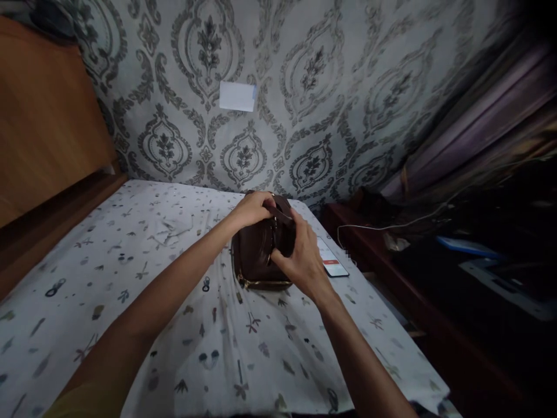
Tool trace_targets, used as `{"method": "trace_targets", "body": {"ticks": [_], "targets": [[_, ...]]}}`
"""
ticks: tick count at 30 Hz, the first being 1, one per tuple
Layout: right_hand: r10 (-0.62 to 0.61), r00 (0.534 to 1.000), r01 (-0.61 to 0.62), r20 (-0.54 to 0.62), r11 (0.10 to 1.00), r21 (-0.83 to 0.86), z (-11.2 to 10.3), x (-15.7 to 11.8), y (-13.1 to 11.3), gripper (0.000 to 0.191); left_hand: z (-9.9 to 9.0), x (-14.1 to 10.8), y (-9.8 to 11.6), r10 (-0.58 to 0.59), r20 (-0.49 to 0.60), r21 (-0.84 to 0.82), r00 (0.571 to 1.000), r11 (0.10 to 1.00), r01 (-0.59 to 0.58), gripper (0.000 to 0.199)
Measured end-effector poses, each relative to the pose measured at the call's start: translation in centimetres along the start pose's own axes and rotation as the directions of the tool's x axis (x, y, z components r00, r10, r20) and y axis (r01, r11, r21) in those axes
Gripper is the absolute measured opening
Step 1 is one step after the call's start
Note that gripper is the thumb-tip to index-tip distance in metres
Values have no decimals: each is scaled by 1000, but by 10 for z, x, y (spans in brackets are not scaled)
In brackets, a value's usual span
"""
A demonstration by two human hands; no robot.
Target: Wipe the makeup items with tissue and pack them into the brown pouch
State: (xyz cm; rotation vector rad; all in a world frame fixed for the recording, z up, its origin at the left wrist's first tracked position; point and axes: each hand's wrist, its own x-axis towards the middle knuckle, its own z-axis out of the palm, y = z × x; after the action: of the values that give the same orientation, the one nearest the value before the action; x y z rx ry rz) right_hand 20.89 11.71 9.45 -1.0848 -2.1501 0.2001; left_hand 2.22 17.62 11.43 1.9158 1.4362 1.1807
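Note:
A dark brown handbag with a gold zip along its lower edge sits on the patterned white sheet. My left hand reaches over its far side, fingers curled at the bag's strap. On the right side, my right hand grips the bag, its fingers by the strap and its thumb on the upper face. The left fingertips are partly hidden, as is whatever lies under the right palm. Just right of the bag lies a phone with its screen lit.
A crumpled clear wrapper lies on the sheet to the left. Wooden furniture borders the left, and a patterned wall with a white card rises behind. A white cable and a blue-edged object are at right.

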Motion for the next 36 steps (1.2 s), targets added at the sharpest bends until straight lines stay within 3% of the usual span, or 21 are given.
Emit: {"method": "trace_targets", "body": {"ticks": [7, 12, 15, 18, 22, 27, 32, 36], "targets": [[112, 992, -112, -66, 994, 5, 8, 16, -4, 81, -10, -1, 9, -21, 93, 89, 995, 996, 12, 20], [88, 995, -85, -43, 993, 80, 5, 21, 1, 82, -13, 4, 18, -85, 165, 176, 983, 983, 55, 28], [59, 996, -53, -72, 996, 74, 8, 19, 5, 76, -10, 5, 23, -106, 130, 324, 986, 944, 58, 33], [45, 995, -41, -90, 998, 52, 11, 16, 5, 68, -8, 5, 25, -62, 86, 422, 994, 907, 20, 34], [86, 991, -84, -100, 996, 25, 15, 12, 3, 53, -9, -3, 21, 46, 97, 410, 994, 908, -82, 28], [74, 985, -72, -157, 997, 23, 18, 7, 2, 38, -11, -21, 14, 150, -60, 315, 987, 941, -124, 28], [84, 985, -85, -148, 996, -6, 19, 4, 2, 37, -4, -27, 17, 46, -230, 169, 972, 986, -6, 24], [87, 988, -95, -127, 994, -58, 17, 3, 0, 35, 2, -26, 20, 27, -266, 103, 964, 995, 1, 21]]}}
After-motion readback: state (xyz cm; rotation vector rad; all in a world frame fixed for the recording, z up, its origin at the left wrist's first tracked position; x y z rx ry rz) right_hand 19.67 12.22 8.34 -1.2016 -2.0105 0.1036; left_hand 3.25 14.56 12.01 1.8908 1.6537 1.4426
